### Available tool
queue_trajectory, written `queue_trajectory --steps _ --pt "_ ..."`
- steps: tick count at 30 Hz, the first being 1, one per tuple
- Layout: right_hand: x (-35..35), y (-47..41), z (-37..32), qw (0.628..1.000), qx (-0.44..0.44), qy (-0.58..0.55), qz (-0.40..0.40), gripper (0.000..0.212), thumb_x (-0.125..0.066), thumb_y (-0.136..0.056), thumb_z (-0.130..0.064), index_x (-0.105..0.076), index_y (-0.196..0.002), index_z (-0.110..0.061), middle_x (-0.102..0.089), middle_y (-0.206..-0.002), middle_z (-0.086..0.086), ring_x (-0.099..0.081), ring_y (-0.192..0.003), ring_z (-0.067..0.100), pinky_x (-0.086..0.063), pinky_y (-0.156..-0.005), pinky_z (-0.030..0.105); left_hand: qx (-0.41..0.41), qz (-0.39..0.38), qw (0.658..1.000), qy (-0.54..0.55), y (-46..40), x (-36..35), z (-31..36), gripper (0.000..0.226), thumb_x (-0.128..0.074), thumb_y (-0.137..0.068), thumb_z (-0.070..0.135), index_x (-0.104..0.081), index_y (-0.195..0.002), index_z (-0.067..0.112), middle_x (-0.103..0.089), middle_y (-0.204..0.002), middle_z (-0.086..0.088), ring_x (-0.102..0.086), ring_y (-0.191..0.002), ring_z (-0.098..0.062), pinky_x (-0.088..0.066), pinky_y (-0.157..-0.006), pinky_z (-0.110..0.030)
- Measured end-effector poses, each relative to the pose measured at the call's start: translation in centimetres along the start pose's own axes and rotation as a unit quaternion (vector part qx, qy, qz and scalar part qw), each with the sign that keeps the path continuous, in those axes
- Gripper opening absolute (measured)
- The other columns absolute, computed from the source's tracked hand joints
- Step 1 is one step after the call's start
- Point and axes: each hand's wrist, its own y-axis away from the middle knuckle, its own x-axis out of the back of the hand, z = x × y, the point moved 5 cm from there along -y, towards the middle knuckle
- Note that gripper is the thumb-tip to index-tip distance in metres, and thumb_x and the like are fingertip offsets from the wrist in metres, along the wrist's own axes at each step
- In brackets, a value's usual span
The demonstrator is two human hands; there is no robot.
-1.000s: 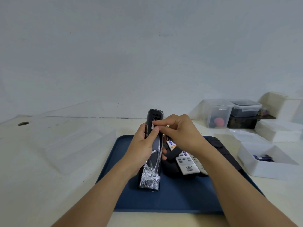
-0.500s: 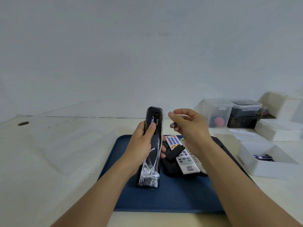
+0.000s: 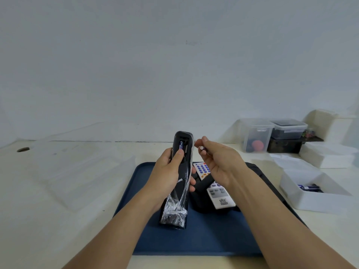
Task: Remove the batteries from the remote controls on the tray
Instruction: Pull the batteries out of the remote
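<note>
My left hand (image 3: 169,171) holds a long black remote (image 3: 179,181) upright above the blue tray (image 3: 194,239). Clear plastic wrap covers the remote's lower half. Its battery bay is open at the top, and one blue battery (image 3: 181,145) sits inside, my thumb just below it. My right hand (image 3: 217,162) is just right of the remote, fingers pinched on a loose battery (image 3: 202,148) whose metal end faces me. A white remote (image 3: 215,189) with coloured buttons lies on the tray under my right hand, on top of a black remote (image 3: 204,204).
A white open box (image 3: 314,199) holding batteries sits right of the tray. Behind it stand white box lids (image 3: 328,156), clear tubs (image 3: 256,134) and a dark container (image 3: 287,131). A clear flat lid (image 3: 81,171) lies left of the tray. A wall rises behind.
My right hand pulled one battery out of the black remote's bay and drew it away to the right. The left hand kept the remote upright, thumb sliding a little lower.
</note>
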Motion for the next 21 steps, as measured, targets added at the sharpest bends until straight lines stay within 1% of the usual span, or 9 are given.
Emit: queue_trajectory --steps 4,6,9,11,13,15,18,19,21 --pt "-0.3 0.6 -0.7 0.999 0.026 0.021 -0.016 0.009 -0.072 -0.087 -0.004 -0.072 -0.095 0.002 -0.072 -0.088 0.010 -0.067 -0.067 0.010 -0.057 -0.068 0.015 0.004 0.006 1.000 -0.001 -0.2 0.1 0.0 0.026 -0.044 -0.108 0.032 -0.056 -0.115 0.009 -0.070 -0.072 -0.012 -0.063 -0.054 -0.025 -0.058 -0.050 -0.035" --pt "-0.4 1.0 -1.1 0.997 0.060 0.043 -0.014 0.021 -0.079 -0.080 -0.001 -0.069 -0.099 -0.001 -0.069 -0.092 0.011 -0.071 -0.074 0.015 -0.056 -0.070 0.016 0.007 0.009 1.000 -0.001 -0.3 0.1 -0.1 0.026 -0.045 -0.108 0.032 -0.056 -0.115 0.009 -0.069 -0.072 -0.013 -0.063 -0.054 -0.025 -0.057 -0.050 -0.036" --pt "-0.5 1.3 -1.7 0.992 0.104 0.067 -0.010 0.024 -0.081 -0.076 0.002 -0.067 -0.095 -0.003 -0.066 -0.087 0.012 -0.072 -0.074 0.018 -0.056 -0.071 0.018 0.009 0.007 1.000 -0.007 -0.4 0.1 -0.2 0.026 -0.045 -0.108 0.033 -0.055 -0.115 0.010 -0.069 -0.073 -0.015 -0.063 -0.054 -0.026 -0.057 -0.051 -0.036" --pt "-0.8 1.3 -1.9 0.988 0.123 0.088 -0.041 0.019 -0.078 -0.078 0.005 -0.067 -0.091 -0.002 -0.069 -0.083 0.015 -0.075 -0.079 0.023 -0.058 -0.077 0.023 0.008 0.010 1.000 -0.007 -0.4 0.1 -0.2 0.026 -0.045 -0.108 0.032 -0.055 -0.114 0.009 -0.069 -0.072 -0.015 -0.063 -0.053 -0.026 -0.056 -0.049 -0.035" --pt "-0.9 1.2 -2.2 0.976 0.151 0.141 -0.071 0.014 -0.075 -0.080 0.008 -0.069 -0.089 -0.003 -0.072 -0.086 0.019 -0.075 -0.087 0.030 -0.059 -0.084 0.030 0.008 0.010 1.000 -0.009 -0.4 0.1 -0.1 0.026 -0.044 -0.108 0.032 -0.055 -0.114 0.009 -0.069 -0.072 -0.015 -0.062 -0.052 -0.025 -0.056 -0.048 -0.034" --pt "-1.1 1.4 -2.8 0.959 0.186 0.196 -0.089 0.014 -0.072 -0.083 0.009 -0.070 -0.091 -0.002 -0.073 -0.086 0.021 -0.076 -0.083 0.028 -0.059 -0.079 0.030 0.005 0.008 1.000 -0.016 -0.3 0.1 0.0 0.026 -0.044 -0.108 0.031 -0.054 -0.114 0.009 -0.068 -0.072 -0.015 -0.062 -0.052 -0.024 -0.056 -0.047 -0.034" --pt "-1.1 1.7 -4.3 0.908 0.268 0.311 -0.079 0.012 -0.074 -0.084 0.004 -0.069 -0.093 -0.003 -0.075 -0.076 0.011 -0.070 -0.065 0.020 -0.055 -0.061 0.025 -0.004 0.006 0.999 -0.039 -0.3 0.2 0.1 0.024 -0.043 -0.108 0.030 -0.054 -0.114 0.010 -0.068 -0.071 -0.015 -0.062 -0.051 -0.025 -0.057 -0.049 -0.036" --pt "-1.1 1.8 -4.5 0.896 0.280 0.335 -0.081 0.012 -0.075 -0.085 0.002 -0.070 -0.093 -0.004 -0.075 -0.074 0.008 -0.068 -0.062 0.019 -0.053 -0.058 0.025 -0.009 0.006 0.999 -0.047 -0.3 0.3 0.2 0.022 -0.042 -0.108 0.029 -0.053 -0.114 0.011 -0.068 -0.070 -0.015 -0.062 -0.051 -0.025 -0.057 -0.049 -0.036" --pt "-0.9 1.8 -4.7 0.899 0.264 0.338 -0.092 0.013 -0.075 -0.084 0.001 -0.071 -0.095 -0.006 -0.076 -0.076 0.008 -0.066 -0.064 0.016 -0.053 -0.061 0.024 -0.019 0.007 0.998 -0.060 -0.4 0.3 0.2 0.019 -0.042 -0.108 0.029 -0.054 -0.113 0.013 -0.068 -0.069 -0.015 -0.062 -0.051 -0.026 -0.057 -0.049 -0.037"
